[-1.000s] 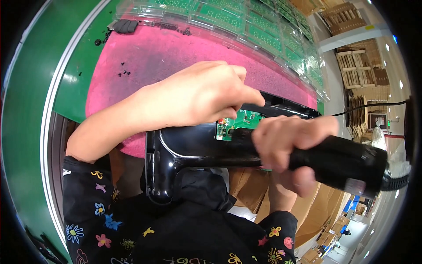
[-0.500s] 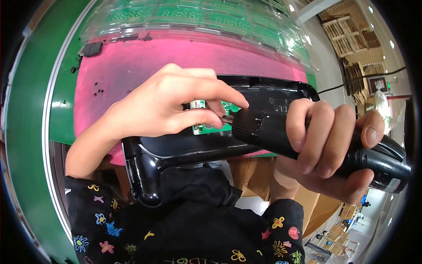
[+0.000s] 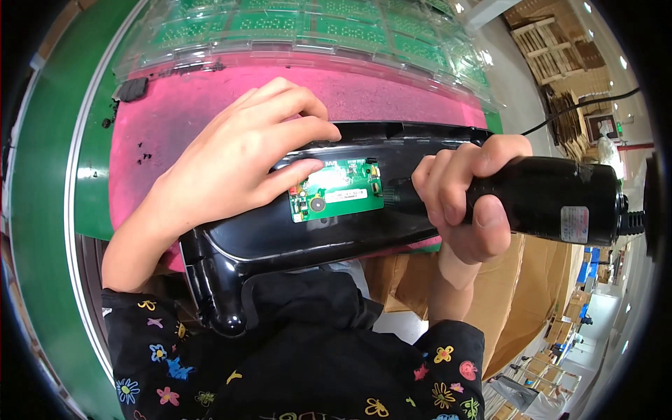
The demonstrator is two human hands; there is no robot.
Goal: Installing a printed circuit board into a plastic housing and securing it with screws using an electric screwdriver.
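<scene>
Left hand [image 3: 252, 150]: I see its fingers released and loosely curved, thumb parted from index; whether the index tip touches the housing's far rim, I can't quite tell.
Right hand [image 3: 456, 190]: fingers grasping the black corded tool [image 3: 542, 199].
Circuit board [image 3: 343, 196]: green, lying in the black housing [image 3: 294, 241], between both hands' fingers, just beside the left thumb tip.
Pink mat [image 3: 392, 98]: under the housing, reaching past the left fingers, on the green desk [image 3: 91, 196].
Clear trays [image 3: 350, 54]: beyond the left fingers, holding green boards.

Glossy plastic housing [image 3: 280, 236]; matt table mat [image 3: 189, 105]
</scene>
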